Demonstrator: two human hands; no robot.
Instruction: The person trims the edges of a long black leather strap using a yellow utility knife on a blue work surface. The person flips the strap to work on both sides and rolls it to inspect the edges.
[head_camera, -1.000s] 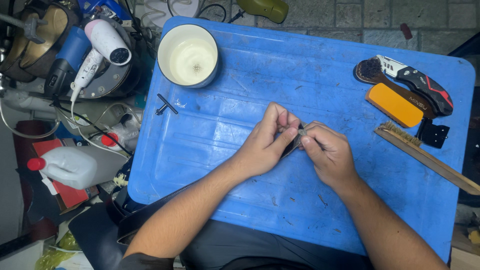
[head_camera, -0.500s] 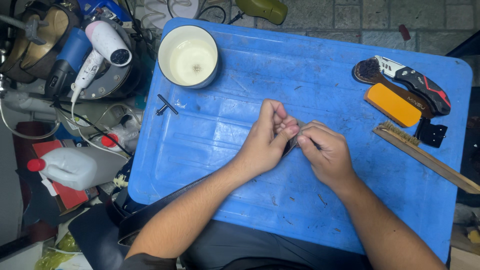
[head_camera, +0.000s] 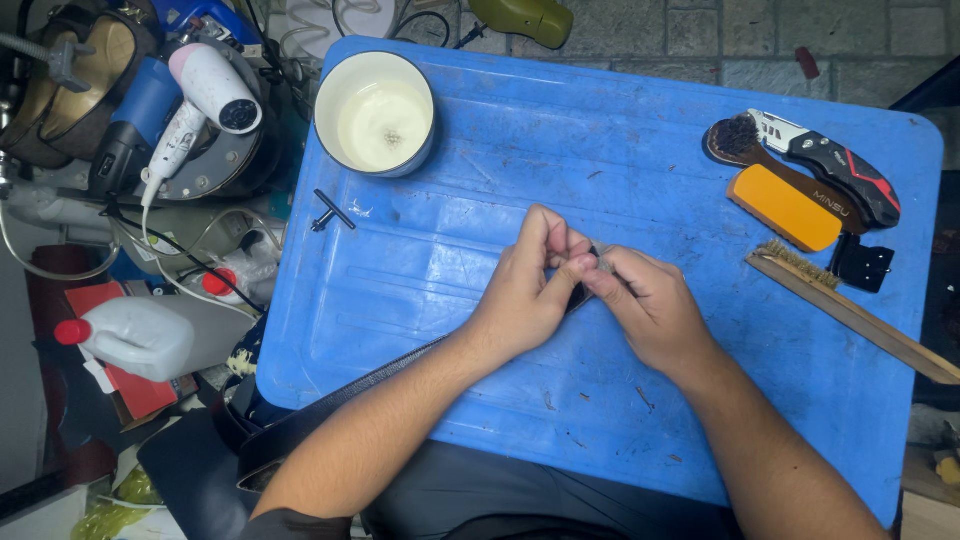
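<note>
Dark strap end (head_camera: 578, 296), seemingly leather, sits pinched between both sets of fingertips at the middle of the blue plastic tray (head_camera: 620, 150): the left hand (head_camera: 525, 290) presses thumb and fingers together on it from one side, the right hand (head_camera: 650, 305) closes on it from the other, so the tip is steadied for close work just above the tray's surface. What lies between the fingertips is mostly hidden, and any small tool there cannot be made out. From that pinch the black strap (head_camera: 340, 405) runs back under the left forearm and off the tray's near-left edge toward the lap. At the tray's far-left corner stands a white bowl (head_camera: 375, 113) with a pale film inside, and a small black key-like piece (head_camera: 330, 210) lies just beside it. Along the tray's right side, within reach of the right hand, lie an orange block (head_camera: 783, 207), a dark round brush (head_camera: 738, 140), a red-and-black folding knife (head_camera: 830, 165) and a long wooden-handled brush (head_camera: 850, 310). Off the tray's left edge are a white hair dryer (head_camera: 205, 95) and a white jug with a red cap (head_camera: 135, 338).
</note>
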